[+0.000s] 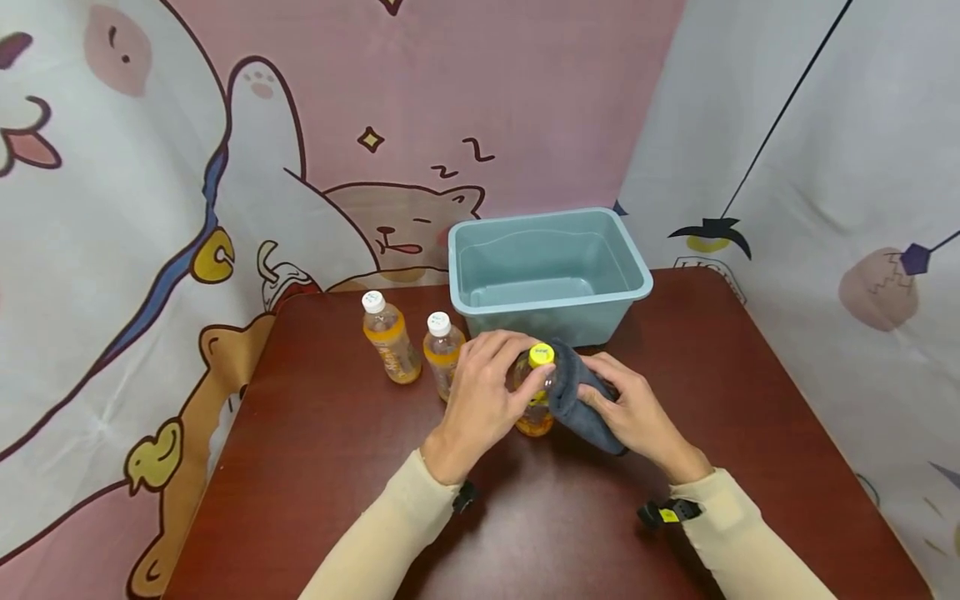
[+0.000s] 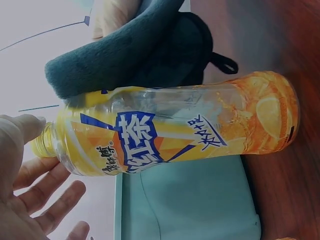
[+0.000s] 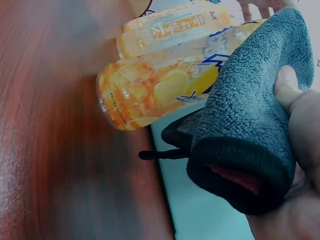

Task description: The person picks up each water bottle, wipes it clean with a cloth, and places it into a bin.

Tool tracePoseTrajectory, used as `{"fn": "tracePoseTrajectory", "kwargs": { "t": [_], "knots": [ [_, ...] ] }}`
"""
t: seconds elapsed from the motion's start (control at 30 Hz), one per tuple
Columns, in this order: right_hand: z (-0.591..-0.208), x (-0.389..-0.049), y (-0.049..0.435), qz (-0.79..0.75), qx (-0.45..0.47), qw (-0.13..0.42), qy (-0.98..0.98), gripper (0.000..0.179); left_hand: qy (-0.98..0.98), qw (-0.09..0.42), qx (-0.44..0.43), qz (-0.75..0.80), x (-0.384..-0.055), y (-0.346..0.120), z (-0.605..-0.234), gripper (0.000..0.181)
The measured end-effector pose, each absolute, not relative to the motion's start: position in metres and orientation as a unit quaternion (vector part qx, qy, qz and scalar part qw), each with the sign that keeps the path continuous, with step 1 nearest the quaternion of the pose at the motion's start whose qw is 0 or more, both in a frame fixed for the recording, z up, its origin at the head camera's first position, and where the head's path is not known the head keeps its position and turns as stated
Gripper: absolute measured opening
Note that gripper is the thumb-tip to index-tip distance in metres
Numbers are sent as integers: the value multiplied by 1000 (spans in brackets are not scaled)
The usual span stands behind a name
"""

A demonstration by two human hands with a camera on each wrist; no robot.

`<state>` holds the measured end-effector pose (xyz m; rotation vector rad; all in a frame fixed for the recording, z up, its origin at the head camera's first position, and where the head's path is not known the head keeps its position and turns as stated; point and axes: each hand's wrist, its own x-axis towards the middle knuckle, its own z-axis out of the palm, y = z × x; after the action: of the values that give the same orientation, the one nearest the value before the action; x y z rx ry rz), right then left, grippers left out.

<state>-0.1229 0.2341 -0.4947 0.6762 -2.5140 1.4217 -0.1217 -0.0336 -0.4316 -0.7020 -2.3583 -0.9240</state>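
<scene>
A clear drink bottle (image 1: 535,423) with a yellow cap and a yellow-orange label stands upright on the table, in front of the bin. My left hand (image 1: 480,396) pinches it by the neck just under the cap, between thumb and forefinger; the other fingers fan out, as the left wrist view shows. My right hand (image 1: 637,412) grips a folded dark grey cloth (image 3: 250,95) with a black edge and a hanging loop. The cloth lies against the upper right side of the bottle and covers part of the label (image 2: 135,137).
Two white-capped bottles with orange labels, one farther left (image 1: 393,342) and one (image 1: 444,350) partly behind my left hand, stand on the dark red table (image 1: 315,475). Behind the hands sits a pale blue-green bin (image 1: 555,305). Printed cloth curtains (image 1: 525,108) rise behind the table.
</scene>
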Motion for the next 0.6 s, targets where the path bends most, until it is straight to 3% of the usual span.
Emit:
{"fn": "tracePoseTrajectory", "kwargs": {
  "t": [0.6],
  "knots": [
    [-516, -127, 239, 361, 248, -23, -899, 43, -867, 248, -257, -348, -123, -33, -431, 30]
  ]
}}
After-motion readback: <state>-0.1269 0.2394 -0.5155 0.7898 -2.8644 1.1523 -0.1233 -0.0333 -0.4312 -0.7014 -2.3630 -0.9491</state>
